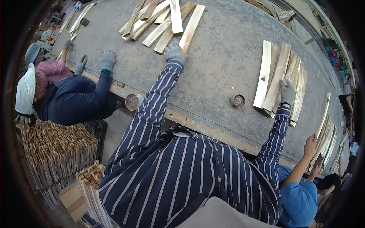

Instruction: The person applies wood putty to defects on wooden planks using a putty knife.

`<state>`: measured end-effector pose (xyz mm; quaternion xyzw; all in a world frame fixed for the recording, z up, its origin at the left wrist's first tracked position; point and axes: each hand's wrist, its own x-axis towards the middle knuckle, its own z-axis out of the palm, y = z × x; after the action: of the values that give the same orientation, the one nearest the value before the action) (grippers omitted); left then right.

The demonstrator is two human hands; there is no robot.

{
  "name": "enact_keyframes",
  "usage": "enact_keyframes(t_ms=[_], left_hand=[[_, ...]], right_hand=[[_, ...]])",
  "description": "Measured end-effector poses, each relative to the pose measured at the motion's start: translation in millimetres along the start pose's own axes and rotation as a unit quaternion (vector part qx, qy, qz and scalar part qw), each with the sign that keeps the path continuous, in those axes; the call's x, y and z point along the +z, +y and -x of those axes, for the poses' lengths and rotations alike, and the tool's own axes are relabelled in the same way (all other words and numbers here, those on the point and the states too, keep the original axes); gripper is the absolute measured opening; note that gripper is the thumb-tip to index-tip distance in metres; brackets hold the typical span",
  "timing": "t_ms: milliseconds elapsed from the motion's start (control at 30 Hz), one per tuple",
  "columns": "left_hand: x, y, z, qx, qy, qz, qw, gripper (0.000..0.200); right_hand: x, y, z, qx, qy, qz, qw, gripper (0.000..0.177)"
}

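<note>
My left hand (pixel 175 54), in a grey glove, reaches to the near ends of a loose pile of wooden slats (pixel 166 33). Its fingers point away from me, apart, beside the end of a pale slat (pixel 193 27). On the right, my right hand (pixel 287 93), gloved too, lies over a bundle of slats (pixel 280 78) set roughly side by side. The fingers there are stretched along the wood; I see no slat lifted. A pale slat (pixel 263 72) forms the bundle's left side.
A small round tin (pixel 238 100) stands on the grey table (pixel 216 79), and another tin (pixel 132 102) sits at its near edge. Co-workers are at left (pixel 76 95) and right (pixel 300 197). Stacked wood pieces (pixel 57 148) stand at lower left.
</note>
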<state>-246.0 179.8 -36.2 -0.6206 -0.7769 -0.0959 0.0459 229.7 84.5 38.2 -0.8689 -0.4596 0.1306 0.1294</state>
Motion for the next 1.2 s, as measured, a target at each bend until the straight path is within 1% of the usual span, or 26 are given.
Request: enact_keyframes(t_ms=[33, 67, 100, 133, 167, 200, 233, 267, 300, 333, 367, 400, 433, 467, 500, 600, 733, 767, 800, 833, 900, 933, 1000, 1033, 1100, 1200], left_hand=[[20, -9, -10, 0.031, -0.048, 0.019, 0.998, 0.068], [30, -13, -14, 0.063, -0.097, 0.039, 0.993, 0.071], [20, -12, -10, 0.063, -0.098, 0.039, 0.992, 0.071], [11, -11, -2, 0.028, -0.15, 0.127, 0.98, 0.073], [1, -10, 12, -0.008, -0.201, 0.214, 0.956, 0.076], [-1, -10, 32, -0.061, -0.193, 0.278, 0.939, 0.084], [-5, -12, 53, -0.062, -0.199, 0.277, 0.938, 0.084], [-5, -16, 78, -0.054, -0.166, 0.32, 0.931, 0.086], [-5, -21, 100, -0.049, -0.132, 0.363, 0.921, 0.089], [-5, -25, 116, -0.058, -0.141, 0.361, 0.92, 0.089], [-6, -31, 130, -0.075, -0.204, 0.376, 0.901, 0.082], [-9, -36, 140, -0.091, -0.263, 0.39, 0.878, 0.075], [-15, -40, 147, -0.104, -0.318, 0.403, 0.852, 0.069], [-42, -38, 151, -0.165, -0.367, 0.462, 0.79, 0.067], [-44, -41, 153, -0.169, -0.366, 0.462, 0.79, 0.067], [-53, -47, 158, -0.081, -0.262, 0.291, 0.916, 0.065], [-59, -45, 165, -0.079, -0.248, 0.335, 0.906, 0.054], [-70, -42, 168, -0.109, -0.317, 0.535, 0.775, 0.048], [-78, -40, 170, -0.133, -0.368, 0.701, 0.597, 0.041], [-81, -40, 171, -0.133, -0.369, 0.701, 0.596, 0.041], [-86, -41, 173, -0.105, -0.418, 0.699, 0.57, 0.033], [-88, -41, 173, -0.106, -0.419, 0.7, 0.569, 0.033], [-93, -41, 171, -0.107, -0.455, 0.704, 0.535, 0.046], [-96, -41, 170, -0.107, -0.453, 0.704, 0.536, 0.046], [-103, -39, 171, -0.123, -0.452, 0.733, 0.493, 0.046], [-104, -38, 172, -0.13, -0.454, 0.735, 0.487, 0.045]], right_hand=[[-3, 6, 5, -0.014, 0.135, 0.097, 0.986, 0.059], [-19, -8, 17, 0.005, 0.122, 0.09, 0.988, 0.055], [-32, -25, 34, 0.026, 0.108, 0.083, 0.99, 0.051], [-27, -26, 45, 0.028, 0.107, 0.083, 0.99, 0.051], [-17, -22, 54, -0.041, 0.092, -0.039, 0.994, 0.047], [-6, -22, 65, -0.109, 0.074, -0.16, 0.978, 0.042], [6, -31, 86, -0.159, 0.04, -0.256, 0.953, 0.034], [18, -45, 106, -0.175, -0.029, -0.334, 0.926, 0.033], [24, -63, 128, -0.181, -0.074, -0.316, 0.928, 0.032], [30, -82, 148, -0.146, -0.151, -0.335, 0.918, 0.031], [53, -89, 162, -0.198, -0.147, -0.387, 0.888, 0.032], [50, -107, 179, -0.089, -0.267, -0.395, 0.874, 0.033], [60, -116, 192, -0.088, -0.274, -0.393, 0.873, 0.033], [74, -122, 201, -0.134, -0.253, -0.389, 0.876, 0.032], [86, -124, 207, -0.18, -0.229, -0.385, 0.876, 0.031], [111, -127, 217, -0.181, -0.268, -0.382, 0.866, 0.028], [113, -139, 230, -0.11, -0.308, -0.395, 0.859, 0.025], [116, -140, 230, -0.188, -0.255, -0.374, 0.872, 0.024], [118, -141, 231, -0.263, -0.199, -0.35, 0.877, 0.023], [119, -141, 233, -0.262, -0.199, -0.349, 0.877, 0.023], [102, -152, 239, -0.393, -0.088, -0.267, 0.876, 0.039], [97, -152, 240, -0.393, -0.089, -0.266, 0.876, 0.039], [90, -153, 241, -0.452, -0.082, -0.228, 0.858, 0.048], [87, -154, 243, -0.454, -0.083, -0.228, 0.857, 0.048], [82, -160, 247, -0.463, -0.074, -0.169, 0.867, 0.053], [87, -163, 252, -0.477, -0.042, -0.118, 0.87, 0.054]])
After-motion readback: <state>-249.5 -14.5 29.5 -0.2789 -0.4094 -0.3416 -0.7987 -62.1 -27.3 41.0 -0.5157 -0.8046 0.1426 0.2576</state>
